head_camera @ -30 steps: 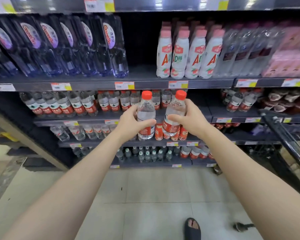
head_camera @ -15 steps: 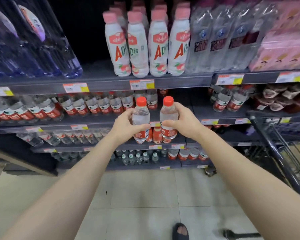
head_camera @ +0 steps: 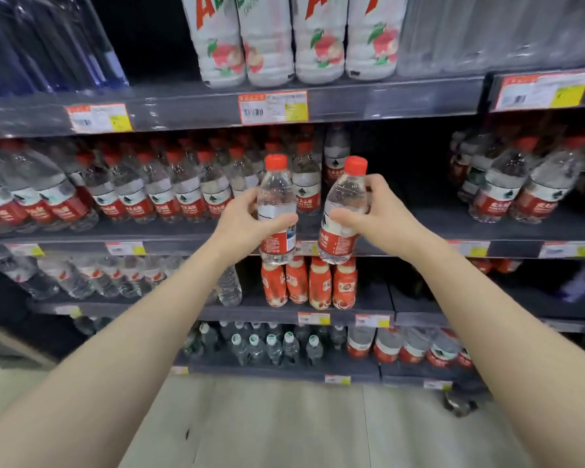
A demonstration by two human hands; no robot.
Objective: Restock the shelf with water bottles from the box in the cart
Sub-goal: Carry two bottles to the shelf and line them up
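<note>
Both arms reach out toward the shelf (head_camera: pixel 423 221), each hand carrying one water bottle with a red cap and a red label.

The left hand (head_camera: pixel 240 220) is curled round the middle of the left bottle (head_camera: pixel 277 201), thumb across the near face and fingers wrapped behind. That bottle stands upright in the air. Its base hangs just in front of the shelf's front edge.

The right hand (head_camera: pixel 377 214) grips the right bottle (head_camera: pixel 347 201) the same way, thumb on the near side over the label. This one tilts a little, with its cap leaning right. The two bottles are close side by side but apart.

On the shelf board behind them, a row of stocked water bottles (head_camera: pixel 156 194) of the same kind fills the left part, reaching to just behind the left bottle. Farther right lies a bare dark stretch of board, then another cluster of bottles (head_camera: pixel 507 194) at the right end — blurred.

Above, white drink bottles (head_camera: pixel 267 42) stand over a price tag (head_camera: pixel 273 108). Below the held bottles, small red bottles (head_camera: pixel 308 282) sit on the next shelf down, and pale floor (head_camera: pixel 284 427) lies nearest.
</note>
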